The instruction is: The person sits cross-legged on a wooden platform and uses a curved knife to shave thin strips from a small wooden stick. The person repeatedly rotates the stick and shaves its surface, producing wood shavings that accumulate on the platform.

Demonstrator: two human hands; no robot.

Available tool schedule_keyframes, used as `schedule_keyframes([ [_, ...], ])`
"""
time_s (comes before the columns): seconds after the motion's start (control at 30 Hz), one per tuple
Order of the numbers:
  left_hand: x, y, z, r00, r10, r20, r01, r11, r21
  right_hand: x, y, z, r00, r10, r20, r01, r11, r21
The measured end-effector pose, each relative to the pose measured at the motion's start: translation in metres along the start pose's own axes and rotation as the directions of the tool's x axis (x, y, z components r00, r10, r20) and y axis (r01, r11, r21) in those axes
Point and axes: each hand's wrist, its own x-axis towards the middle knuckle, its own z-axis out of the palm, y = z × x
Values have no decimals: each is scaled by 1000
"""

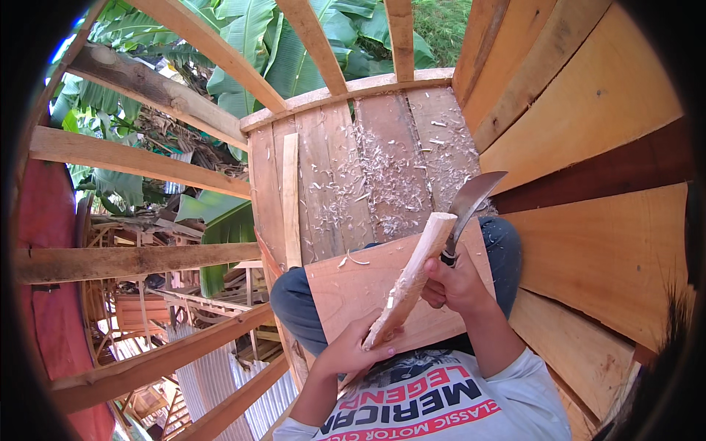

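A rough-carved length of pale wood [412, 275] slants up and away over my lap, its sides whittled and its far end cut flat. Around its near end the fingers of my left hand [358, 342] are wrapped. My right hand [457, 283] grips a knife with a broad curved blade [474, 197] by its dark handle, which the fingers mostly cover. The blade points away from me, just right of the wood's far end. Under both hands a flat board [342, 283] rests across my legs, with a few curled shavings on it.
Wood shavings [390, 176] litter the plank floor [316, 184] ahead. A narrow wooden strip [291, 198] lies along its left side. Spaced wooden bars [140, 165] rise at the left and far sides, with banana leaves [294, 59] beyond. Wide planks [588, 250] form the right wall.
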Motion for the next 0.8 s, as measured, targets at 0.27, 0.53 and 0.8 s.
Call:
schedule_keyframes([
  [0.27, -7, 2, -2, 970, -209, 123, 240, 898, -367, 0, -3, -17, 942, -327, -76, 261, 853, -452],
  [0.53, -14, 23, 2, 984, -164, -71, 164, 986, -1, -3, -22, -17, 778, -588, 221, 214, -82, -973],
  [0.8, -43, 47, 17, 900, -418, 122, 421, 907, 0, 8, -81, -51, 654, -737, -173, 56, 275, -960],
])
